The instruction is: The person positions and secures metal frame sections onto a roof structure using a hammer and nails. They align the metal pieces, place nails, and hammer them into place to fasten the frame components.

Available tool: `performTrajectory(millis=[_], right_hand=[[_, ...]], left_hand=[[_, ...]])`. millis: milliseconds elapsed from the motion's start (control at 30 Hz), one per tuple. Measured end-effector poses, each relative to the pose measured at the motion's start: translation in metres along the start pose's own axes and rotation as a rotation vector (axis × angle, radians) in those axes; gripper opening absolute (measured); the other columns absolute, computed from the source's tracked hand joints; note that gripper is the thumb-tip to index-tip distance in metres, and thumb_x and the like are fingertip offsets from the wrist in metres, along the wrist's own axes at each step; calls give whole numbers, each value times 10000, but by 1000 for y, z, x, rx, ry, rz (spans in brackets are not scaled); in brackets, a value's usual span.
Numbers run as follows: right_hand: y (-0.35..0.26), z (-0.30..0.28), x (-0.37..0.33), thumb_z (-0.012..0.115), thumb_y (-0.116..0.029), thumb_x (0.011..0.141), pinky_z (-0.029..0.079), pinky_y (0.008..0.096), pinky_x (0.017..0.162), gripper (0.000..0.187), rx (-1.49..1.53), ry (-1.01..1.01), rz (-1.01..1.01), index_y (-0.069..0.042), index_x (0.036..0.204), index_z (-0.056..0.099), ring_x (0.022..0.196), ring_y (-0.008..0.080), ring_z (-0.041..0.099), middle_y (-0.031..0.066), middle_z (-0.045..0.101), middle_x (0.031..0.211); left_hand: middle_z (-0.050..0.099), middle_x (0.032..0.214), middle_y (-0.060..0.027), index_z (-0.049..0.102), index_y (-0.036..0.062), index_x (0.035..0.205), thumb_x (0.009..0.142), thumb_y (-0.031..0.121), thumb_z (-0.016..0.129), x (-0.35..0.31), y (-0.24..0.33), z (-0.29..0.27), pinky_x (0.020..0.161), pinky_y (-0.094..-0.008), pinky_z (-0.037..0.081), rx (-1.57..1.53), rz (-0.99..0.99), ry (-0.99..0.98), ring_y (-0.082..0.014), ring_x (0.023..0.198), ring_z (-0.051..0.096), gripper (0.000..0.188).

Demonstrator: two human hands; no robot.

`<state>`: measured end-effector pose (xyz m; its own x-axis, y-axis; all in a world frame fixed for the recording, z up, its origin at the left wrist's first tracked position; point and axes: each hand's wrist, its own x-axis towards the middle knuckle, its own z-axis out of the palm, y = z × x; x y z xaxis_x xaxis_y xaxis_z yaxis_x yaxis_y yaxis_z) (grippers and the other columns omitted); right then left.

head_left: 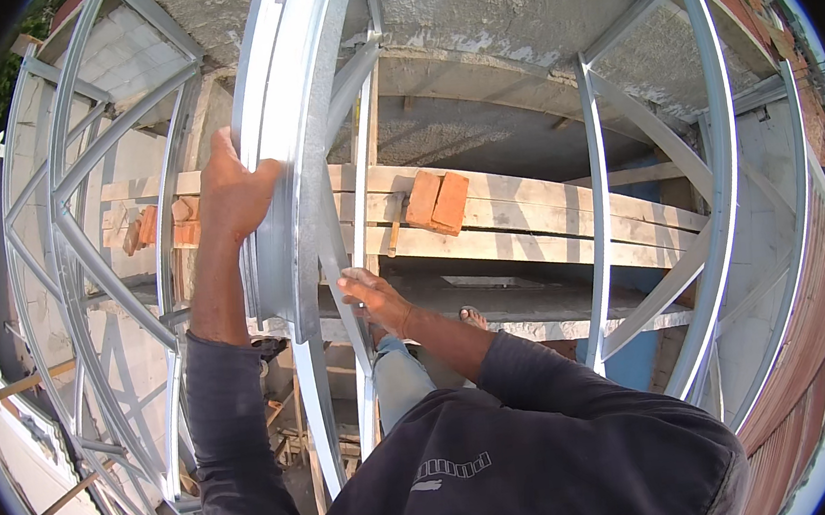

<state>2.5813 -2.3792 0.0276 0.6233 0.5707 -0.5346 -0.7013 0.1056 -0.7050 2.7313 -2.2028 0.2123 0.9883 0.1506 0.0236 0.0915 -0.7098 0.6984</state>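
Long, shiny metal channels (273,222) stand in front of me, slightly left of centre. My left hand (237,190) is closed on their left side, with the fingers bent over the near face and the thumb pointing up. Lower and to the right, my right hand (377,303) closes around a thin metal truss strut (358,198) just beside the channels. Its fingertips are partly hidden, and a small pale spot shows between them that I cannot make out.
Metal roof trusses rise at the left (67,218) and right (723,195). Below run wooden planks (529,215), carrying two orange bricks (438,201) and several brick pieces (141,229). A rough concrete wall (507,6) stands beyond. My bare foot (474,317) rests on a ledge above a drop.
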Motion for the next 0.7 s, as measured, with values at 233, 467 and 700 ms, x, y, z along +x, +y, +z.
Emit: performTrajectory(millis=[233, 467, 700], right_hand=[[-77, -100, -133, 721, -703, 842, 287, 563, 1219, 1208, -26, 42, -306, -73, 1657, 91, 1496, 405, 314, 297, 267, 1601], [-41, -176, -199, 834, -458, 771, 479, 421, 1085, 1041, 246, 35, -53, -18, 1570, 332, 1283, 290, 556, 170, 534, 1406], [12, -234, -210, 813, -465, 796, 603, 411, 915, 894, 409, 128, -49, 6, 1467, 457, 1090, 283, 682, 165, 642, 1254]], left_hand=[[654, 1167, -176, 487, -66, 1312, 863, 123, 753, -147, 47, 142, 911, -371, 549, -575, -162, -33, -240, 1059, 671, 555], [683, 1097, -247, 493, -67, 1239, 892, 432, 699, -240, 78, 275, 893, -415, 536, -790, -469, -61, -328, 1012, 694, 642], [593, 1277, -274, 481, -78, 1376, 981, 610, 600, -252, 76, 283, 1025, -464, 480, -402, -290, -278, -356, 1209, 606, 802]])
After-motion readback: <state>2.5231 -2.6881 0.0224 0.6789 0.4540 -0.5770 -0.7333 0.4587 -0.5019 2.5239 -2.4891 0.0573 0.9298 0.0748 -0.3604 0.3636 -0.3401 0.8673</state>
